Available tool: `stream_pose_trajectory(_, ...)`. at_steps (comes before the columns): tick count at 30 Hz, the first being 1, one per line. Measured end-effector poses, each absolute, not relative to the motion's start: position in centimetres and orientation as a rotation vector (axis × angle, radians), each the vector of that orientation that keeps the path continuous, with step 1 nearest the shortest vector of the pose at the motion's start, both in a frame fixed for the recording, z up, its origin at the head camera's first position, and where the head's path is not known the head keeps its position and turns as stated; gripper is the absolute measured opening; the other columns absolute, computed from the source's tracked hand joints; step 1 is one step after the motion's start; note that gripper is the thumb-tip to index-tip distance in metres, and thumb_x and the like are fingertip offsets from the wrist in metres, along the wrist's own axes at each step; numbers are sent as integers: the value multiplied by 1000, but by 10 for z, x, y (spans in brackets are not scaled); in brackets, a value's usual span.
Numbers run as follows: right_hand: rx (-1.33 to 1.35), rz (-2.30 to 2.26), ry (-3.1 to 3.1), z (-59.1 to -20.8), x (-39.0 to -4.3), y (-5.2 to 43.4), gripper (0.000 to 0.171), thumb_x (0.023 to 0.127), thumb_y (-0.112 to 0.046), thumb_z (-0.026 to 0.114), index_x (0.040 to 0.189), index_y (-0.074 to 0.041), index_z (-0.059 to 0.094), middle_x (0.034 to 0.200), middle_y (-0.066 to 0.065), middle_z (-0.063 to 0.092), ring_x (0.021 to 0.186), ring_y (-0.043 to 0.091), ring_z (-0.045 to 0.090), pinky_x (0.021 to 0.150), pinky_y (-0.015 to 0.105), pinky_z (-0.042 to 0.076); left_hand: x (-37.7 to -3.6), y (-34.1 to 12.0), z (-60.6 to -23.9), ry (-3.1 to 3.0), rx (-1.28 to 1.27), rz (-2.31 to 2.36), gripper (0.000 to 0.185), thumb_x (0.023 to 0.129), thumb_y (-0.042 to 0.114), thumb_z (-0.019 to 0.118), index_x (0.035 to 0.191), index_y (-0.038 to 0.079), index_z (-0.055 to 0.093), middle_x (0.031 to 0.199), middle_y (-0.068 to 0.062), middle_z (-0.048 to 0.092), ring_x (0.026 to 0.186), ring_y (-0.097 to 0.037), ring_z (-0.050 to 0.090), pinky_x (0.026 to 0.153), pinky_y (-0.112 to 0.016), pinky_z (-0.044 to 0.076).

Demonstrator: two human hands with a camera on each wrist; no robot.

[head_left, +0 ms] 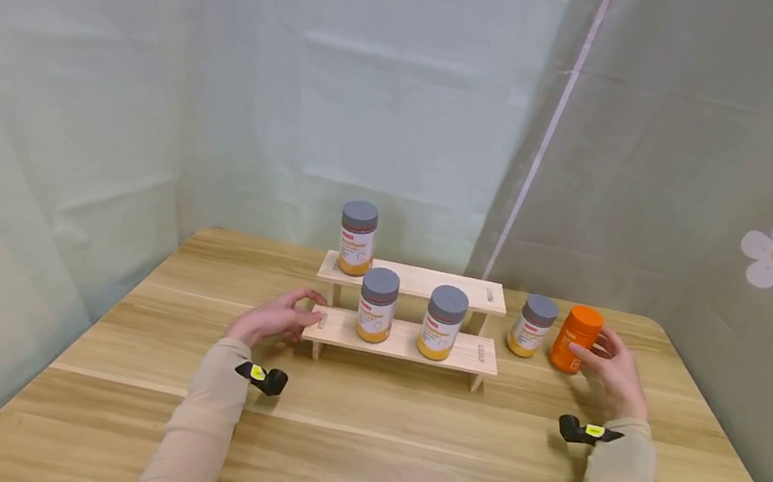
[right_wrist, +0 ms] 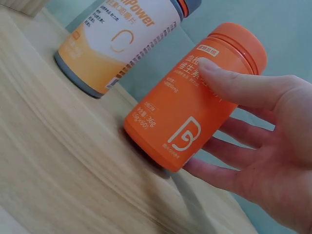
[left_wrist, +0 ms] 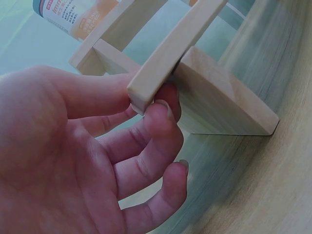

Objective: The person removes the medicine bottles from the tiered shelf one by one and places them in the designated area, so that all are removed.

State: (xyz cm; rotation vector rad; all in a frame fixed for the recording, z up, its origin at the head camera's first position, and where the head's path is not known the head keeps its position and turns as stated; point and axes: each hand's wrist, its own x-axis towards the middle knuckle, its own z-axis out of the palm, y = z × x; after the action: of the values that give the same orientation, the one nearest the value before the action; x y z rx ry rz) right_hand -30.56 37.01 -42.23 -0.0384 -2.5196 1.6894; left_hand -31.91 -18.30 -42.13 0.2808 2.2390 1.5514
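My left hand (head_left: 277, 318) pinches the left end of the lower board of a two-tier wooden rack (head_left: 404, 345). In the left wrist view the thumb lies over the board end (left_wrist: 158, 68) and curled fingers sit beneath it. My right hand (head_left: 617, 374) grips an orange bottle (head_left: 574, 342) from its right side, thumb across the front label and fingers behind. The bottle stands at the right of the rack; whether its base fully touches the table, I cannot tell. Just left of it is a grey-lidded jar (head_left: 532, 327) with a white and yellow label.
Two grey-lidded jars, a left one (head_left: 377, 307) and a right one (head_left: 442, 324), stand on the lower board. Another jar (head_left: 357, 241) is at the left of the upper board (head_left: 433, 284). Behind the wooden table (head_left: 412, 464) hangs a pale curtain (head_left: 415, 111).
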Motion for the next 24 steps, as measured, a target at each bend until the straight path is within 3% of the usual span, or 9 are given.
stream_pose_trajectory(4,21,1595,-2589,-423,-305,372,73,93,-27,66,149,-2,26,146,28,35,123,35,49,81,10,43,-319,-182,-422,2234,271,1557,47,99,24,54,137,4,35,70,4,47,61,-10,44,64,-27,46)
stream_pose_trajectory(7,76,1502,-2644,-422,-304,373,74,95,-25,63,150,2,22,147,35,32,129,51,41,94,28,47,-319,-182,-422,2240,265,1549,47,99,24,53,138,4,35,70,4,47,62,-10,46,65,-28,47)
stream_pose_trajectory(10,100,1452,-2669,-421,-304,373,73,96,-25,61,150,3,20,147,37,31,130,55,39,105,53,40,-319,-182,-422,2245,270,1536,47,99,25,53,138,5,35,70,4,48,62,-10,47,65,-28,47)
stream_pose_trajectory(12,107,1458,-2665,-420,-303,372,74,96,-24,61,150,3,19,147,38,30,130,56,38,107,62,33,-319,-183,-422,2245,272,1530,47,99,25,53,138,5,34,70,4,48,62,-11,47,65,-28,48)
stream_pose_trajectory(24,131,1520,-2669,-419,-304,370,75,97,-23,60,152,0,15,149,37,28,133,56,34,109,64,28,-320,-183,-422,2257,280,1523,48,100,26,53,138,6,35,68,4,47,62,-12,47,64,-28,48)
